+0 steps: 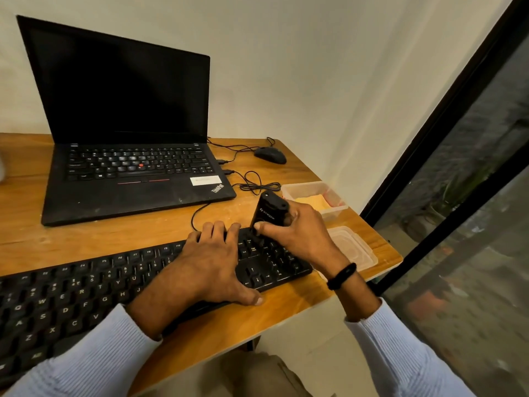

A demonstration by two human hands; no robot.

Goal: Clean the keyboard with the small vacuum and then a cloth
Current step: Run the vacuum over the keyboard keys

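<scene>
A long black keyboard (pixel 86 290) lies along the front of the wooden desk (pixel 160 230). My left hand (pixel 211 262) rests flat on its right half, fingers spread over the keys and thumb at the front edge. My right hand (pixel 300 227) grips a small black vacuum (pixel 269 210), held upright with its lower end down on the keys near the keyboard's top right corner. In an open plastic container (pixel 337 204) just behind my right hand sits something yellow, maybe a cloth (pixel 312 202).
An open black laptop (pixel 126 167) stands behind the keyboard, with a wired mouse (pixel 270 155) and loose cables (pixel 254 184) to its right. A clear lid (pixel 355 247) lies at the desk's right edge. A dark glass door (pixel 472 196) runs along the right.
</scene>
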